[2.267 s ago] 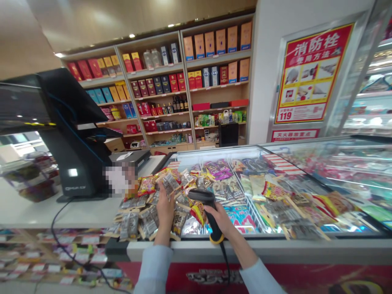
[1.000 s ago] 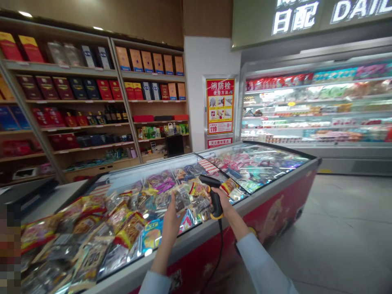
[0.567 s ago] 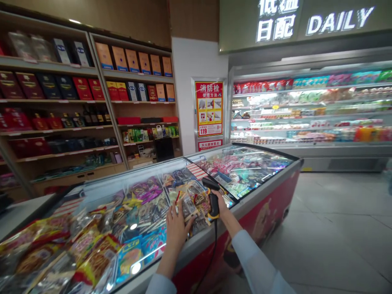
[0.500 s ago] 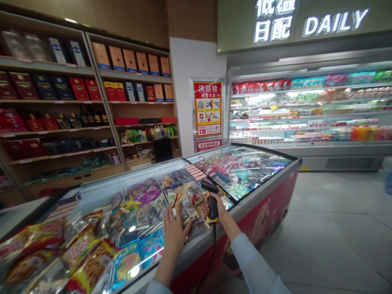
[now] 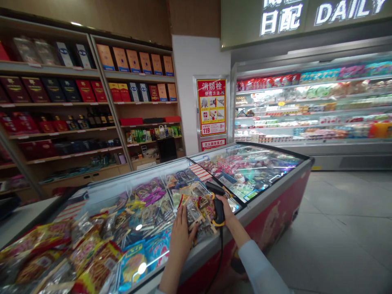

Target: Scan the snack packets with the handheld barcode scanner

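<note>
My right hand (image 5: 226, 210) is wrapped round the grip of a black and yellow barcode scanner (image 5: 218, 210), whose cord hangs down the freezer's front. The scanner's head is over a pile of small snack packets (image 5: 193, 210) lying on the glass lid. My left hand (image 5: 180, 232) rests on the near left side of this pile, with its fingers stretched out and the thumb apart. Its fingertips touch a clear and brown packet. Beneath is a chest freezer (image 5: 260, 222) with a glass top, and bagged goods show through it.
Larger snack bags (image 5: 94, 261) are heaped on the freezer's left end. Wooden shelves (image 5: 142, 75) with boxes and bottles stand behind. A lit refrigerated display (image 5: 309, 143) lines the back right. Pale tiled floor (image 5: 339, 228) lies to the right of the freezer.
The view has turned slightly, so the surroundings sit further right in the picture. My left hand's fingers are closer together on the packets. The scanner stays in my right hand.
</note>
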A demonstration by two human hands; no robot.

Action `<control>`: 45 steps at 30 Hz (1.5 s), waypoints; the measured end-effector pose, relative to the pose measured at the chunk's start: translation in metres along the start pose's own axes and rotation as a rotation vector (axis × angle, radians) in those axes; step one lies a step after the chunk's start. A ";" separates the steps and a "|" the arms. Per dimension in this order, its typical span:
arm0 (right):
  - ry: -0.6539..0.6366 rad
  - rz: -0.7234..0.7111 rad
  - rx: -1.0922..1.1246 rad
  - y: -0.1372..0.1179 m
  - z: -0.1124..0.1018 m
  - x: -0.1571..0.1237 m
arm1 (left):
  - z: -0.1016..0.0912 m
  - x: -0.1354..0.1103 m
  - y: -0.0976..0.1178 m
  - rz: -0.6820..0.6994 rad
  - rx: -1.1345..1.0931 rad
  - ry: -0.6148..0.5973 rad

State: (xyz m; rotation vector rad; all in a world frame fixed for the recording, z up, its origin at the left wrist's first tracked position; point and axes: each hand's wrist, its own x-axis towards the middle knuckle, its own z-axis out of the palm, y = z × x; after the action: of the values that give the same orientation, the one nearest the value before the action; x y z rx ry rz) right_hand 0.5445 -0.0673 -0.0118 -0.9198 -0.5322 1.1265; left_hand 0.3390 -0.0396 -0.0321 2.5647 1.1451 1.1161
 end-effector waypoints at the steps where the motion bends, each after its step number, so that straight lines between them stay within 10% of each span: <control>1: 0.003 0.013 0.016 -0.001 0.001 -0.001 | 0.000 0.000 0.000 0.002 -0.001 0.003; 17: 0.031 -0.131 0.237 -0.014 0.021 -0.046 | -0.011 0.000 0.008 0.054 0.011 0.052; 23: -0.099 -0.158 0.189 -0.017 0.063 -0.060 | -0.064 -0.002 0.001 -0.056 -0.016 0.147; 38: -0.399 0.047 0.308 0.075 0.177 -0.074 | -0.228 -0.089 -0.140 -0.295 0.363 0.460; 45: -0.434 0.217 0.157 0.125 0.228 -0.075 | -0.237 -0.107 -0.179 -0.361 0.602 0.464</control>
State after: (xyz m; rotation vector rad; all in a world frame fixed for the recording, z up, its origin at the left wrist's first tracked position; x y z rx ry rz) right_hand 0.2760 -0.0403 0.0120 -0.6049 -0.6954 1.5572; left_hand 0.0261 -0.0287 0.0088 2.3457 2.2484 1.4856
